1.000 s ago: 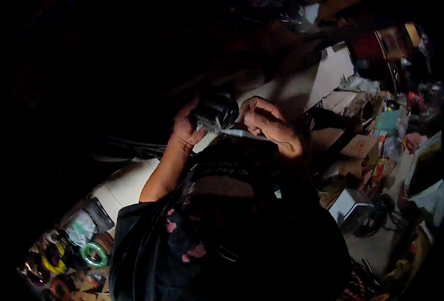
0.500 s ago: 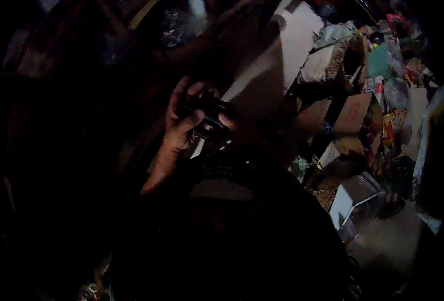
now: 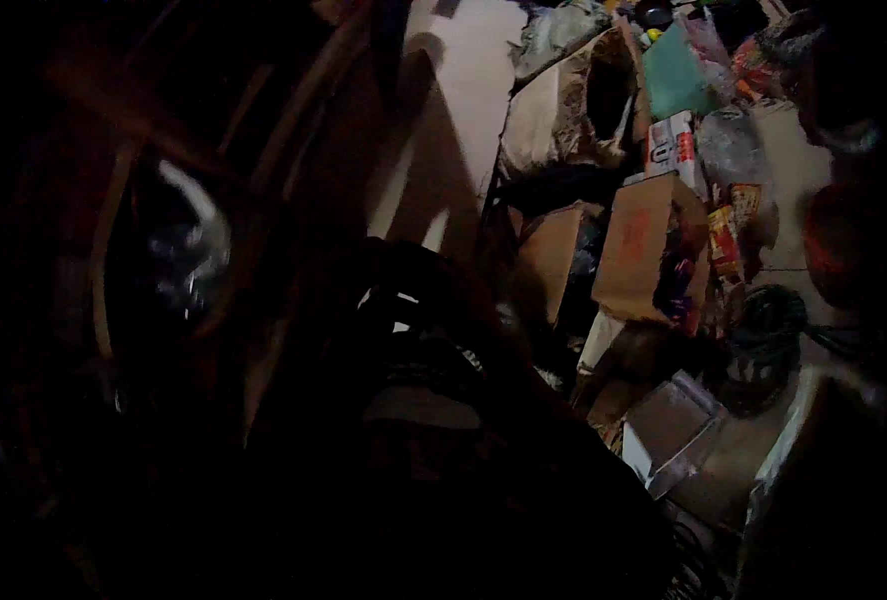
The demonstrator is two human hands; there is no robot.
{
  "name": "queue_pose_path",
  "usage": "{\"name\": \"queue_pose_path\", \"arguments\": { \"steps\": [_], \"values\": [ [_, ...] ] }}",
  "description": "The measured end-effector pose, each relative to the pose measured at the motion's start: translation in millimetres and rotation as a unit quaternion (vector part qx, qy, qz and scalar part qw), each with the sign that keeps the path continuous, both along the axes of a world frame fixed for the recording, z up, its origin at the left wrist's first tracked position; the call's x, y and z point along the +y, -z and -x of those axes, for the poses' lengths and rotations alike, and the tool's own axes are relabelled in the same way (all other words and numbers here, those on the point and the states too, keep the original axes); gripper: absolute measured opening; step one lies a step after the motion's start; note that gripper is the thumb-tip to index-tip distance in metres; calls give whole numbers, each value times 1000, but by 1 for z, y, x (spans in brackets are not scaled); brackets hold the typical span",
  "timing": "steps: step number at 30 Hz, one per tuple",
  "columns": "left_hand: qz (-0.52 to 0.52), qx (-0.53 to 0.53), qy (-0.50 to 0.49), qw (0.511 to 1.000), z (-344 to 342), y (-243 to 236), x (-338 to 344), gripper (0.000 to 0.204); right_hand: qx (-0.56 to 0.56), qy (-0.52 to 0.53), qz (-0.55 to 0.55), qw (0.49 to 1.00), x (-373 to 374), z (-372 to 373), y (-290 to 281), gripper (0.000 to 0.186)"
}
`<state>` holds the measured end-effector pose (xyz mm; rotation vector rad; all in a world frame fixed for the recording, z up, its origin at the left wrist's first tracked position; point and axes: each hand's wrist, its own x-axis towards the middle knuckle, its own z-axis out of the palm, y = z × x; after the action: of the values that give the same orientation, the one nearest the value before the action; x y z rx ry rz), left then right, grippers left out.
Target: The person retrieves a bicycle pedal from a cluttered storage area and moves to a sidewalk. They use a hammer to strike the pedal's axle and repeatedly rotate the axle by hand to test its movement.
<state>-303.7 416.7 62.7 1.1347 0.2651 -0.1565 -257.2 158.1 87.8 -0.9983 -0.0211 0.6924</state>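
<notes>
Neither of my hands can be made out; deep shadow covers the middle and lower left. A dark curved shape (image 3: 443, 275), which may be a sleeve, arches over my dark clothing. Under it show small bright white patches (image 3: 401, 327), too unclear to name. A pale grey patch (image 3: 423, 408) lies just below them. To the left, a shiny, clear, glassy-looking thing (image 3: 188, 240) catches the light. Whether anything is held cannot be seen.
Cardboard boxes (image 3: 638, 250) stand on the right, beside a torn, pale sack-like bundle (image 3: 553, 120). Farther right are a green flat piece (image 3: 678, 75), a clear plastic bag (image 3: 733, 145) and a dark coil (image 3: 768, 320). A pale floor (image 3: 463, 90) shows at the top, crossed by shadow.
The lit left hand and the small black object at its fingers are gone from sight. The view has turned, so the boxes and clutter sit farther left.
</notes>
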Motion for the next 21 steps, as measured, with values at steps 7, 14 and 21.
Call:
{"name": "queue_pose_path", "arguments": {
  "steps": [7, 14, 21],
  "values": [
    [-174, -84, 160, 968, -163, -39, -10, 43, -26, 105, 84, 991, -15, -116, -31, 55],
    [-241, -188, 251, 918, -283, -43, -55, 35, -36, 207, 145, 967, -47, -188, -25, 57],
    [-269, -223, 211, 913, -424, -73, -88, 24, 43, 209, 108, 971, -78, -325, -7, 54]
  ]
}}
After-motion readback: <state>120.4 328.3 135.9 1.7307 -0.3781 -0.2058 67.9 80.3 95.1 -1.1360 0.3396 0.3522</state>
